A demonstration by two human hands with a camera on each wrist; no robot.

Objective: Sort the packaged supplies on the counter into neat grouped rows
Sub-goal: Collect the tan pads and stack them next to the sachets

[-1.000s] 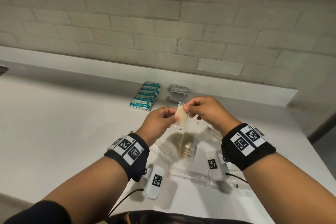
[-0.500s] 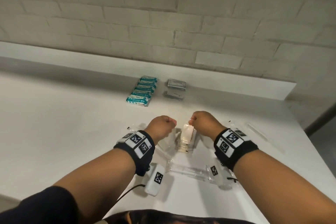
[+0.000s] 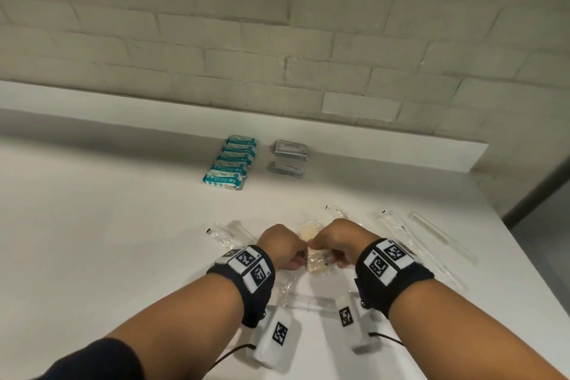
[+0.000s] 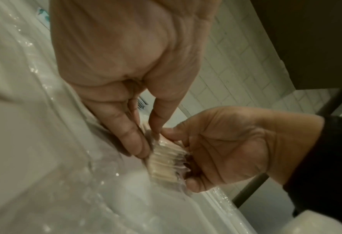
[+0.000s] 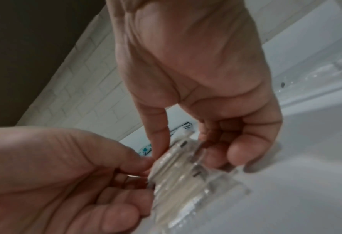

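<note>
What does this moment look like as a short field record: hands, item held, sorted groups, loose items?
left hand: pinches the packet stack from its left side
right hand: pinches the same stack from its right side
packet stack: small clear packets with beige contents, low over the counter; contact with it unclear
teal packs: neat row near the back ledge
grey packs: two piles right of the teal row
long clear packets: loose, unsorted, right of the hands

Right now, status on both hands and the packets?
Left hand and right hand both pinching cream packet stack on counter. Clear sleeves scattered close, unsorted.
</note>
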